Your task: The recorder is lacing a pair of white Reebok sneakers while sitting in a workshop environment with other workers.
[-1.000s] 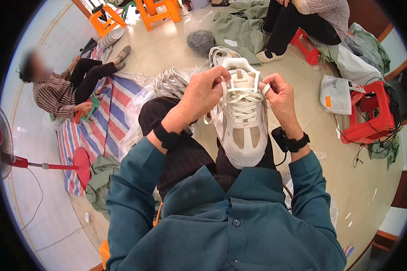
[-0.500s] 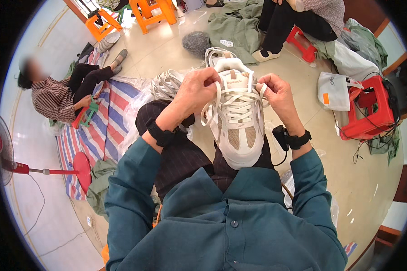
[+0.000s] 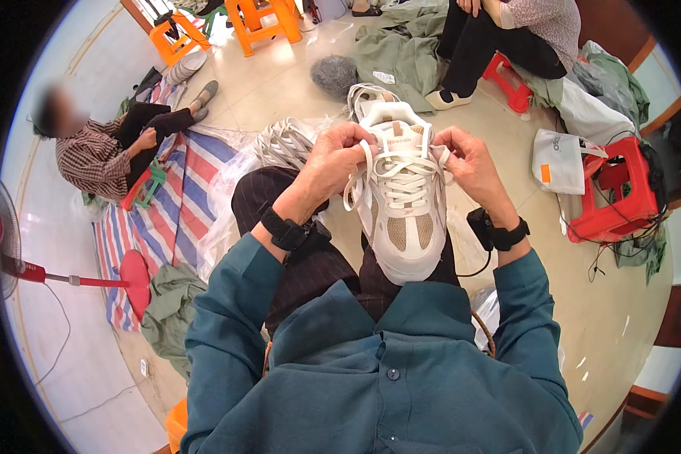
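Note:
A white and beige sneaker (image 3: 407,238) rests on my lap, its toe toward me and its tongue (image 3: 400,141) away from me. Flat white shoelaces (image 3: 403,181) criss-cross over its front. At the shoe's upper left, my left hand (image 3: 334,160) pinches one end of the shoelace, which hangs in a loop beside the shoe. My right hand (image 3: 467,163) is closed on the other lace end at the upper right of the collar. Both hands sit close to the top eyelets.
Bundled pale shoelaces (image 3: 282,142) lie beyond my left knee. Another pale shoe (image 3: 367,97) shows just behind the sneaker. A red stool (image 3: 609,193) with cables and a white bag (image 3: 558,161) stands right. Two people sit farther off; a fan (image 3: 72,280) is left.
My left hand has shifted slightly right and down, and my right hand stays near the collar. Both keep their lace ends. The seated person at left has drawn a hand up toward the knee.

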`<state>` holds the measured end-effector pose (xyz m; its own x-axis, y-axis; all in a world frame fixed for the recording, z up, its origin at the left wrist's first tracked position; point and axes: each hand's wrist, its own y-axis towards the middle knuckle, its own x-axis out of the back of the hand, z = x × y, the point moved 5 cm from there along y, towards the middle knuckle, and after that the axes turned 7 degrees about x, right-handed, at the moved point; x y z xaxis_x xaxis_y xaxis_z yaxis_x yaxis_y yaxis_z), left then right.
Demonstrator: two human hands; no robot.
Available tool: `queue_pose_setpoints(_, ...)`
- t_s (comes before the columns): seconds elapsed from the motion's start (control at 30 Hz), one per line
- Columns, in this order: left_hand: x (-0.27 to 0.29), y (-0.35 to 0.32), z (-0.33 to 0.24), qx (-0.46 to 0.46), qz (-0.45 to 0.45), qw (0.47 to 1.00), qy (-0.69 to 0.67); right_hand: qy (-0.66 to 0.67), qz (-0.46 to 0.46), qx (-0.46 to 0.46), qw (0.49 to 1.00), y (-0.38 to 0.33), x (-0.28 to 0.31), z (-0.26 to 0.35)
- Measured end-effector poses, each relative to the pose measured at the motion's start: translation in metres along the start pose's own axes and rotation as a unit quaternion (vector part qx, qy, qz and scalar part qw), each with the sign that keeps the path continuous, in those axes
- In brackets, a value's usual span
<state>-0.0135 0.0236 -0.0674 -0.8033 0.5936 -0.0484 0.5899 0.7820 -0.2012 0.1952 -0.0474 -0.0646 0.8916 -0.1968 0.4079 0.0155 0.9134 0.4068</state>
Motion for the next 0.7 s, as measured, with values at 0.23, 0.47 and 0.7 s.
queue_pose_setpoints(0.23,0.008,0.006,0.008,0.002,-0.034,0.999,0.01,-0.051,-0.064,0.05,0.995,0.015,0.009,0.021)
queue_pose_setpoints(0.47,0.001,0.007,0.016,-0.041,-0.041,0.997,0.048,-0.186,0.003,0.193,0.964,0.028,-0.038,0.037)
queue_pose_setpoints(0.7,0.002,0.007,0.016,-0.061,-0.073,0.993,0.065,-0.104,0.112,0.172,0.973,0.037,-0.041,0.031)
